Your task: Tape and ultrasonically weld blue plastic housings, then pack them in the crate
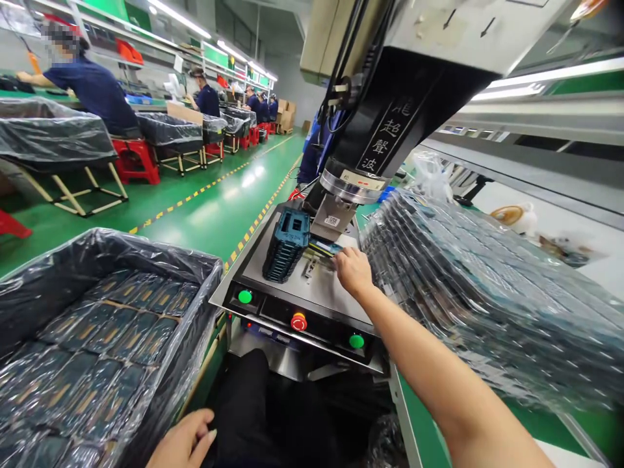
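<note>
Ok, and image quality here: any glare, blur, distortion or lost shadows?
Head view: strip lights glare on the green floor; the lined bin shows scattered highlights; the trays smear toward the right edge; the machine leans, perhaps from wide-angle stretch or head tilt; the legs sink into deep shadow.

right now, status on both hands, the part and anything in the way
Right hand at the part's near end, grip unclear. Part below press head. Left hand low, off the press, looks empty. Stack crowds the part's left.
</note>
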Tool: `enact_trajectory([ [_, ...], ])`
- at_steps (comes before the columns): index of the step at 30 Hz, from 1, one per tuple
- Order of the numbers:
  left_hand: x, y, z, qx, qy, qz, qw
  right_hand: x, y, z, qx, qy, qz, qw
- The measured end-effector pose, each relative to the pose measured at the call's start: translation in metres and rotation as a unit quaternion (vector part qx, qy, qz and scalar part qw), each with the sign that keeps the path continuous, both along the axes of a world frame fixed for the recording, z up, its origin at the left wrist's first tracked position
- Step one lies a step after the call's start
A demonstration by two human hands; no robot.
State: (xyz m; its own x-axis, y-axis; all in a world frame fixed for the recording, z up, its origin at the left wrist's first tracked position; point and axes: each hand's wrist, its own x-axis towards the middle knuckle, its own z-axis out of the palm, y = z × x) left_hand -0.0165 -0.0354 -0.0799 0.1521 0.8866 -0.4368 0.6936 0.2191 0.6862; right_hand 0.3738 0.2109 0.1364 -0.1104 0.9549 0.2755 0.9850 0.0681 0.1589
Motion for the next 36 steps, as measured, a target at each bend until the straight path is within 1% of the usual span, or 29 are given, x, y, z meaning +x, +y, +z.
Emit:
enact_trajectory([
  [1,0.004,0.006,0.01,0.021,-0.027,0.006,0.999,-0.001,-0.017,0.004,0.013,0.022,-0.002,1.0],
  [2,0.009,0.013,0.023,0.037,-0.054,0.012,0.998,-0.002,-0.035,0.007,0.024,0.068,-0.011,0.997],
  [3,0.015,0.02,0.037,0.046,-0.08,0.02,0.996,-0.004,-0.054,0.009,0.024,0.148,-0.026,0.988],
  [4,0.022,0.028,0.053,0.053,-0.109,0.028,0.992,-0.005,-0.075,0.011,0.011,0.249,-0.044,0.967],
  [5,0.031,0.035,0.069,0.058,-0.137,0.038,0.988,-0.008,-0.096,0.011,-0.011,0.347,-0.061,0.936],
  [6,0.04,0.042,0.086,0.062,-0.163,0.044,0.984,-0.011,-0.116,0.01,-0.043,0.439,-0.072,0.894],
  [7,0.051,0.049,0.102,0.066,-0.2,0.048,0.976,-0.015,-0.136,0.007,-0.084,0.526,-0.078,0.842],
  [8,0.062,0.054,0.118,0.068,-0.245,0.066,0.965,-0.021,-0.155,0.004,-0.128,0.606,-0.078,0.781],
  [10,0.085,0.062,0.144,0.038,-0.334,0.09,0.938,-0.035,-0.189,-0.005,-0.204,0.736,-0.081,0.641],
  [11,0.096,0.063,0.154,0.02,-0.38,0.096,0.92,-0.042,-0.203,-0.01,-0.232,0.789,-0.086,0.562],
  [12,0.106,0.064,0.162,0.001,-0.421,0.088,0.903,-0.049,-0.215,-0.014,-0.253,0.826,-0.091,0.495],
  [13,0.115,0.063,0.168,-0.018,-0.455,0.067,0.888,-0.056,-0.226,-0.019,-0.266,0.845,-0.092,0.455],
  [14,0.123,0.062,0.173,-0.038,-0.483,0.049,0.873,-0.062,-0.235,-0.023,-0.275,0.854,-0.091,0.433],
  [15,0.13,0.059,0.175,-0.057,-0.505,0.034,0.861,-0.066,-0.242,-0.028,-0.279,0.857,-0.086,0.424],
  [16,0.135,0.056,0.176,-0.075,-0.52,0.028,0.851,-0.069,-0.249,-0.032,-0.276,0.858,-0.081,0.426],
  [17,0.138,0.053,0.176,-0.089,-0.53,0.031,0.843,-0.07,-0.254,-0.037,-0.265,0.854,-0.077,0.441],
  [18,0.14,0.049,0.175,-0.097,-0.534,0.04,0.839,-0.07,-0.259,-0.041,-0.247,0.844,-0.074,0.471],
  [19,0.141,0.046,0.173,-0.099,-0.534,0.051,0.838,-0.07,-0.264,-0.045,-0.221,0.825,-0.07,0.515],
  [20,0.141,0.043,0.172,-0.098,-0.533,0.059,0.838,-0.07,-0.269,-0.049,-0.191,0.796,-0.063,0.571],
  [23,0.14,0.034,0.17,-0.092,-0.534,0.078,0.837,-0.071,-0.283,-0.055,-0.109,0.637,-0.019,0.763],
  [24,0.14,0.031,0.171,-0.091,-0.536,0.084,0.835,-0.074,-0.287,-0.055,-0.089,0.573,0.0,0.815],
  [25,0.14,0.028,0.172,-0.088,-0.536,0.087,0.835,-0.077,-0.291,-0.054,-0.074,0.511,0.019,0.856],
  [26,0.14,0.026,0.174,-0.085,-0.534,0.089,0.836,-0.08,-0.294,-0.052,-0.062,0.456,0.035,0.887],
  [27,0.141,0.023,0.177,-0.08,-0.532,0.09,0.838,-0.084,-0.296,-0.05,-0.052,0.41,0.049,0.909],
  [28,0.141,0.02,0.179,-0.075,-0.529,0.091,0.84,-0.088,-0.297,-0.048,-0.044,0.373,0.06,0.925],
  [30,0.142,0.016,0.183,-0.063,-0.518,0.09,0.848,-0.092,-0.296,-0.043,-0.028,0.318,0.075,0.945],
  [32,0.139,0.015,0.183,-0.035,-0.499,0.086,0.862,-0.089,-0.292,-0.034,-0.008,0.275,0.092,0.957],
  [34,0.13,0.018,0.175,0.009,-0.459,0.079,0.885,-0.077,-0.286,-0.018,0.022,0.24,0.101,0.965],
  [36,0.113,0.024,0.157,0.051,-0.395,0.072,0.914,-0.056,-0.276,0.008,0.066,0.213,0.086,0.971],
])
